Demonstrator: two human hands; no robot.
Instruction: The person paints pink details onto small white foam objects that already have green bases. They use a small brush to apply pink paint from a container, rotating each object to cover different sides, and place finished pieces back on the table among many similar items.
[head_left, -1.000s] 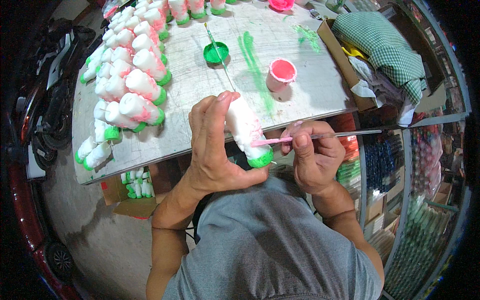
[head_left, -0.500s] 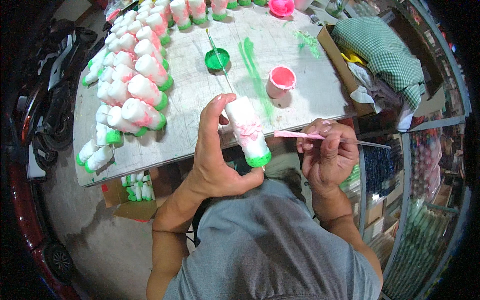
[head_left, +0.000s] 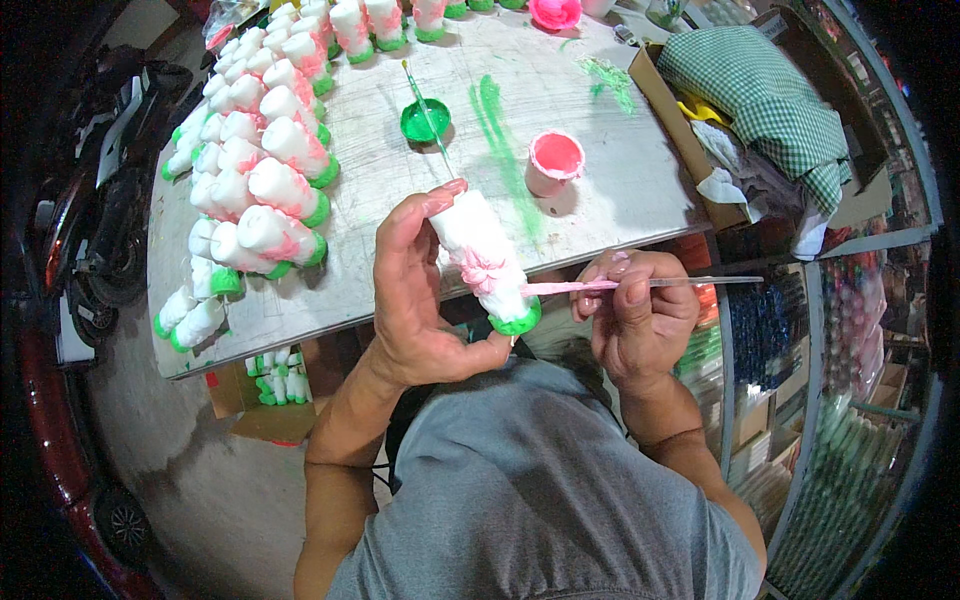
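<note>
Between the thumb and fingers of my left hand [head_left: 410, 290] a white candle [head_left: 472, 232] is gripped by its two ends, tilted above the table's near edge. It has a raised pink flower on its side and a green base. My right hand [head_left: 640, 315] pinches a thin paintbrush [head_left: 570, 287] with a pink-coated tip and a clear handle. That tip meets the candle's side just above the green base. A pink paint cup [head_left: 554, 165] stands beyond on the table. A small green paint dish [head_left: 425, 120] has another slim brush [head_left: 413, 80] lying across it.
Many similar white, pink and green candles [head_left: 285, 185] crowd the left side of the table [head_left: 350, 220]. A cardboard box [head_left: 655, 105] with a green checked cloth [head_left: 755, 95] sits at the right. Below the table is an open box [head_left: 270, 420] of candles. Shelves [head_left: 790, 330] stand at right.
The brush has moved left, and its pink tip now touches the candle near the base. My left hand and the candle have shifted slightly left.
</note>
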